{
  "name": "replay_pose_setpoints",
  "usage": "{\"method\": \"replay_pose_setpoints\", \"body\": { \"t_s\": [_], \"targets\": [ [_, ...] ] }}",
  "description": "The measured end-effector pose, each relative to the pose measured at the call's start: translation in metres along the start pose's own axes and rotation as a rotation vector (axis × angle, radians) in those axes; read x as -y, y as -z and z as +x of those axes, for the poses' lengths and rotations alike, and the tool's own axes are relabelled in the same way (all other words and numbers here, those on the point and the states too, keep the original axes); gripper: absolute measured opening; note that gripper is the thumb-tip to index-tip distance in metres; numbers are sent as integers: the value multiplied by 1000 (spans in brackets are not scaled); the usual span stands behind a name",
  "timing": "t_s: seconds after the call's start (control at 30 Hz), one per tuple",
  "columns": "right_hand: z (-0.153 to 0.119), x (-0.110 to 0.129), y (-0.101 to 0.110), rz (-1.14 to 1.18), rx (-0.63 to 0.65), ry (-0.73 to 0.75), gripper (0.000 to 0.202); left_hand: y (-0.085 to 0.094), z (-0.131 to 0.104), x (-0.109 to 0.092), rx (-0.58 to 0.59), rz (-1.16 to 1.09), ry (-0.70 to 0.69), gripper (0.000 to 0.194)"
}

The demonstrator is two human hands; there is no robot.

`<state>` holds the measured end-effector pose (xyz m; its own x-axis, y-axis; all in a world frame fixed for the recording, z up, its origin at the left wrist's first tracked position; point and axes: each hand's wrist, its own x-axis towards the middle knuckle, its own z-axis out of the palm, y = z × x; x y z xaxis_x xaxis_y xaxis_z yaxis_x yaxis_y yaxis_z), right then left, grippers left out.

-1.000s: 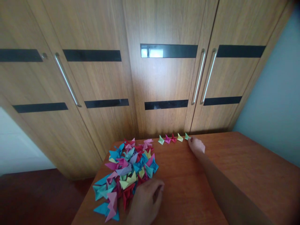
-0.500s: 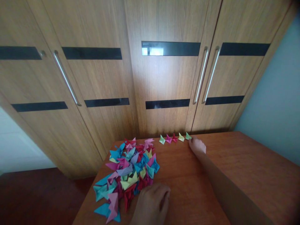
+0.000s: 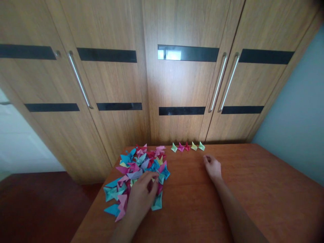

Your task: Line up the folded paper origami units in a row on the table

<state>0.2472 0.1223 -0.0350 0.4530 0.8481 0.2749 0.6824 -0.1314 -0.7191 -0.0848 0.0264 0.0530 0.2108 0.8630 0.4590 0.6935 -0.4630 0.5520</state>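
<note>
My left hand (image 3: 143, 194) is over the right part of a heap of folded paper cranes (image 3: 135, 174) in pink, red, blue, teal, yellow and lilac. Its fingers are curled and closed toward the thumb; whatever they pinch is hidden. A teal paper crane (image 3: 157, 203) lies beside that hand at the heap's front. My right hand (image 3: 213, 167) rests near the table's back, fingers curled in, nothing visible in them. Just beyond it stands a light green crane (image 3: 201, 146), the right end of a row with a yellow crane (image 3: 193, 146), a red, a pink and another green one.
The reddish-brown wooden table (image 3: 187, 199) reaches back to a wooden wardrobe (image 3: 177, 84) with metal handles (image 3: 217, 82). A pale blue wall (image 3: 296, 111) stands at the right. Dark red floor (image 3: 45, 202) shows past the table's left edge.
My right hand has drawn back from the light green crane at the row's end, letting go of it. My left hand has moved up and left onto the heap. The view has shifted slightly.
</note>
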Motion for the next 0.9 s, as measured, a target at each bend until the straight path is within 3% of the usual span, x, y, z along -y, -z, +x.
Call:
{"method": "replay_pose_setpoints", "body": {
  "t_s": [0.1,0.2,0.43,0.57,0.9],
  "targets": [
    [-17,4,-1,86,68,57,35,10,-8,8,-12,41,-1,15],
    [-26,9,-1,175,101,87,33,14,-28,9,54,97,5,15],
    [-29,16,2,270,120,90,28,3,-73,10,118,211,89,13],
    [-30,17,3,270,127,92,28,-4,-75,13,134,193,64,14],
    [-30,18,3,270,151,93,27,-5,-71,12,9,171,64,10]
  ]
}}
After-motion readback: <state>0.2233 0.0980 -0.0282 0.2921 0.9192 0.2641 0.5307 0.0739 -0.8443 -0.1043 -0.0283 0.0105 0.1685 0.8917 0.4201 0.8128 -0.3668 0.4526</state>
